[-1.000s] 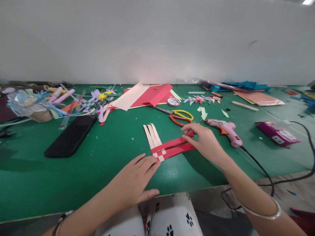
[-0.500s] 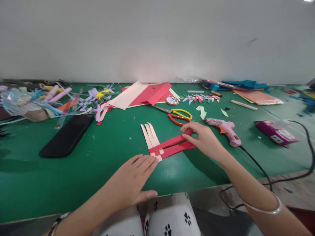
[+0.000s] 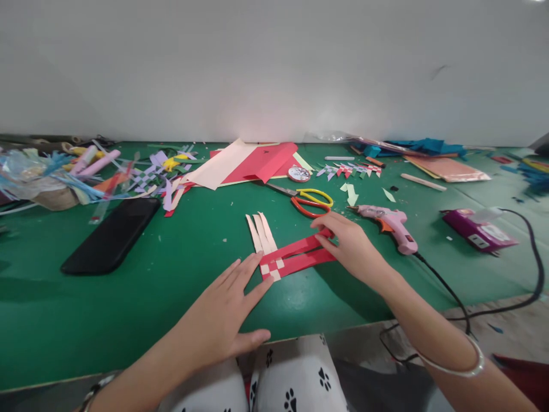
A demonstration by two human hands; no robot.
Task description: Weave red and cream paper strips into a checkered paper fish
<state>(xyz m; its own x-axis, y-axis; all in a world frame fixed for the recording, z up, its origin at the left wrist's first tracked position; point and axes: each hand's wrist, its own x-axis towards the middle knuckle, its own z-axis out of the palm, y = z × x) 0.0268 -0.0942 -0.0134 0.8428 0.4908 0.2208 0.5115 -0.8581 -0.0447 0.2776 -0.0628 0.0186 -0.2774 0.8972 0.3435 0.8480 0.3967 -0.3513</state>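
Observation:
Red paper strips (image 3: 302, 262) run to the right out of a small woven checker corner (image 3: 272, 269), and cream paper strips (image 3: 262, 232) stick out from it away from me. My left hand (image 3: 227, 306) is open, fingers stretched and thumb apart, its fingertips resting on the left edge of the weave. My right hand (image 3: 347, 243) is closed, pinching the red strips near their right ends between thumb and fingers; those ends are partly hidden. Just beyond my right hand lie scissors (image 3: 315, 203) with one yellow and one red handle.
A pink glue gun (image 3: 392, 223) lies to the right, its cord trailing over the table edge. Near it sits a purple power box (image 3: 478, 229). A black phone (image 3: 112, 236) lies left. Behind are paper sheets (image 3: 253, 165), woven scraps (image 3: 351, 170) and tangled strips (image 3: 148, 174).
My left fingers have spread and shifted up along the left edge of the weave. My right hand has moved slightly left, still at the red strips. The view has shifted a little.

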